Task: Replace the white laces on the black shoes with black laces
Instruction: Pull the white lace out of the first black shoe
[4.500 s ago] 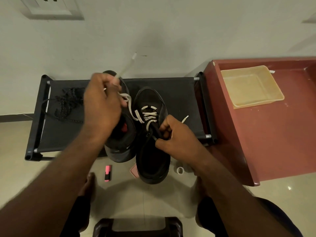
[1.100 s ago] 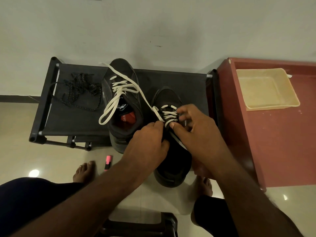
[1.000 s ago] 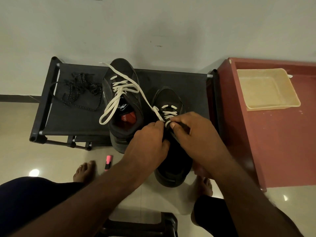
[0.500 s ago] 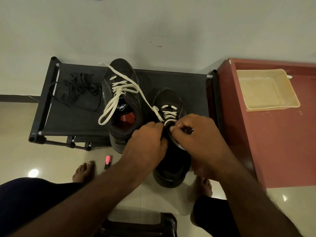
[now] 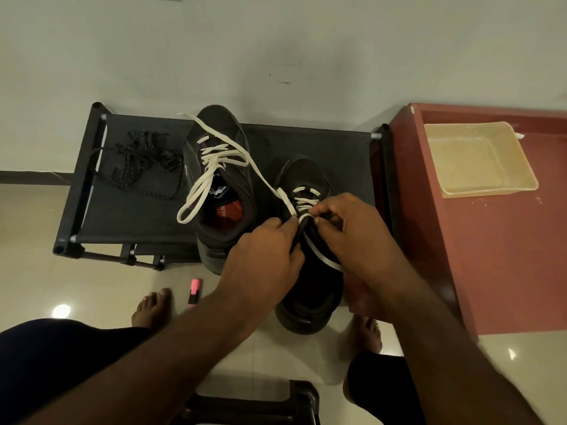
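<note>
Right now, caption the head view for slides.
Left hand and right hand pinch the white flat lace of the nearer black shoe.

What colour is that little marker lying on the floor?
The marker is pink with a dark band; the head view shows it.

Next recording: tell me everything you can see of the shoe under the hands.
The shoe is black, low-cut, toe toward the wall, heel reaching past the front edge of the rack. A white lace crosses its eyelets; one loose end trails over the opening. The left hand and right hand both pinch the lace by the tongue. A second shoe stands close on its left.
</note>
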Available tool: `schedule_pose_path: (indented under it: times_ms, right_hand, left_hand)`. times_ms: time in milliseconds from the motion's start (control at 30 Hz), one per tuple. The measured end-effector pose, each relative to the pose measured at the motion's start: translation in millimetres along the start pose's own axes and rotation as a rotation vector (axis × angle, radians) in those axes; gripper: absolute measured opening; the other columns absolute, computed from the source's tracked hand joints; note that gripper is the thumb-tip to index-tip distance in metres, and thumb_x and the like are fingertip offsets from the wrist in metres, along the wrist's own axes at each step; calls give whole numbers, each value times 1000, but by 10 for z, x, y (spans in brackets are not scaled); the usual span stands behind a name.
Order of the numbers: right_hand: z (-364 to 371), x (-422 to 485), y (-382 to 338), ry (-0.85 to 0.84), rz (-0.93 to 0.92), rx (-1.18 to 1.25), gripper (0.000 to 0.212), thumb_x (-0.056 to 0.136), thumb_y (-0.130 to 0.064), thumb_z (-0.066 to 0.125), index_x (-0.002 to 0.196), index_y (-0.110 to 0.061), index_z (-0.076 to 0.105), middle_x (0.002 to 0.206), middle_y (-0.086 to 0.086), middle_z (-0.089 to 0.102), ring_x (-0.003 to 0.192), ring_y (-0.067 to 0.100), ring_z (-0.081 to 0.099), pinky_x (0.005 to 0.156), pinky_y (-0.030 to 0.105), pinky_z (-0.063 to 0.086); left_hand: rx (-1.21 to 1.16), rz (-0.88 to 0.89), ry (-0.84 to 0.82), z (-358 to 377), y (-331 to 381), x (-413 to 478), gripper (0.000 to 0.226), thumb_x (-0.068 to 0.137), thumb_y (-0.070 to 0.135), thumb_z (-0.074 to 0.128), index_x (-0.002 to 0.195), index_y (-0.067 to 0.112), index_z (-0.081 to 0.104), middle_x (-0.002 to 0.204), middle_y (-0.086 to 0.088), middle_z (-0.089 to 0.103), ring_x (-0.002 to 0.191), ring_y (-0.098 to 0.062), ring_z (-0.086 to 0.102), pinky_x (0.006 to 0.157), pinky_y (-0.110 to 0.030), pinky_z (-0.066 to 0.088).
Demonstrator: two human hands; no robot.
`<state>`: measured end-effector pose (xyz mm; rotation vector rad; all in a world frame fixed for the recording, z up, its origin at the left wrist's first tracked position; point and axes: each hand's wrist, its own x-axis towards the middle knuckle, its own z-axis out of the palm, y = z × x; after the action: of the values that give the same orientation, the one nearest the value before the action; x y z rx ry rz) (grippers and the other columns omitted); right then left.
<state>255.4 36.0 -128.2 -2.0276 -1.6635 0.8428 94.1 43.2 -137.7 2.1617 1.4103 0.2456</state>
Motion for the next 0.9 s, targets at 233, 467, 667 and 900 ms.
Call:
schedule_pose_path:
  times_ms: [233,467,667,900]
  right_hand:
    - [141,54,8,244,175,160,5,95,-21,58,91,-23,60,83,-10,62,77,4,61,65,22,48]
    - [53,120,-4,350,397,598,10,91,-12,57,85,-14,65,81,8,70,70,16,64,68,39,55]
    - [-23,79,52,193,122,365,37,95,-7,57,125,-28,60,117,-12,60,95,-4,60,76,6,47]
    - [99,92,60,207,-5,165,13,98,-15,59,100,-22,70,102,-12,66,96,1,61,86,20,50]
  left_hand:
    - [-19,5,-20,-14,-10,13,44,98,32,46,141,26,47,94,9,42,84,-9,47,70,-23,38]
    - [-64,-16,-22,-78,-16,-13,43,98,34,48,140,28,49,100,6,52,92,-15,56,80,-31,51]
    - [-60,-26,-20,-70,-3,-4,44,98,36,47,141,30,46,106,4,55,95,-16,57,83,-33,52]
    - [-34,-24,-25,-70,3,-9,42,98,35,47,140,28,46,105,4,54,93,-15,57,81,-32,52]
